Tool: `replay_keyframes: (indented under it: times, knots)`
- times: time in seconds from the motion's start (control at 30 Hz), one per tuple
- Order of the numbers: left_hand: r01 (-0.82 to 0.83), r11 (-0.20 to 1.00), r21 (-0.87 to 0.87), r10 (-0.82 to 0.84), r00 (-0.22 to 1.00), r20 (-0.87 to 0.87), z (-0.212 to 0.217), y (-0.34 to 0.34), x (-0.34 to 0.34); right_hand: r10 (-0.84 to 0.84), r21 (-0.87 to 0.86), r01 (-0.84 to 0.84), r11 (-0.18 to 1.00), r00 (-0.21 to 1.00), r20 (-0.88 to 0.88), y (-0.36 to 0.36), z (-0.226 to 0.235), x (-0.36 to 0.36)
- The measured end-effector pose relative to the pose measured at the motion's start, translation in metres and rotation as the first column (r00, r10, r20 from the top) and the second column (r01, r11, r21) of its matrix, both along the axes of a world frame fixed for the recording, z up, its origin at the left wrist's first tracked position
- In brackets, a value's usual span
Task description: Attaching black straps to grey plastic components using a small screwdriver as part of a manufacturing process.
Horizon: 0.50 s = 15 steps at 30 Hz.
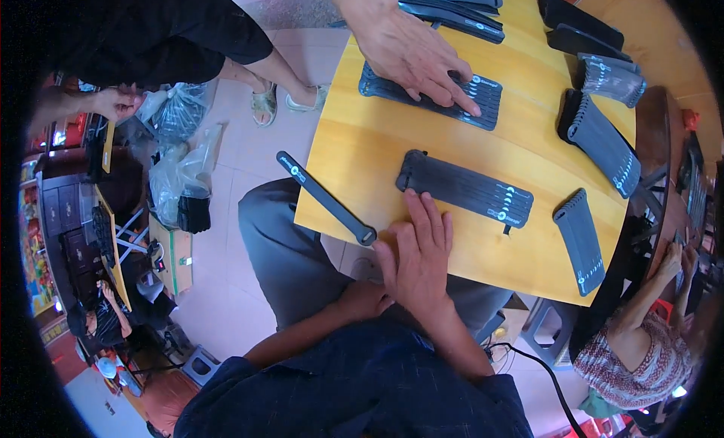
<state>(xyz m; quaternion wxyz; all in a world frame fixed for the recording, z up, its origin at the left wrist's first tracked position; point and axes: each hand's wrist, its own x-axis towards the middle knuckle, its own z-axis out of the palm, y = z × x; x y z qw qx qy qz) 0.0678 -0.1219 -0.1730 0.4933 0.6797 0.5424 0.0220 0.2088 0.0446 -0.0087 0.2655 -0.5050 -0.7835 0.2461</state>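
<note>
My right hand [418, 253] lies flat on the near edge of the yellow wooden table [362, 147], fingers stretched out. Its fingertips touch the near side of a flat bundle of black straps [467, 190]. It holds nothing. A single long black strap [324, 198] lies slantwise just left of that hand, half of it hanging over the table's left edge. My left hand [362, 299] rests low on my grey-trousered thigh, below the table edge. My right hand partly covers it, so its fingers are hidden.
Another person's hand [411, 53] presses on a second strap bundle [483, 98] at the far side. More black strap bundles [603, 144] lie along the right and far edges. Plastic bags [177, 181] sit on the tiled floor at left. A seated person [641, 355] is at lower right.
</note>
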Motion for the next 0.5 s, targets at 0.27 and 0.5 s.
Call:
replay_keyframes:
  times: [0.27,0.5]
  knots:
    - [0.034,0.999,0.001,-0.034,0.999,-0.026,0.034,0.01,-0.002,-0.02,0.077,0.018,0.997,1.0,0.021,-0.001,-0.001,-0.004]
    - [0.026,0.999,0.043,-0.025,0.999,-0.021,0.04,0.008,-0.004,-0.046,0.157,0.038,0.987,0.998,0.048,-0.004,-0.005,-0.007]
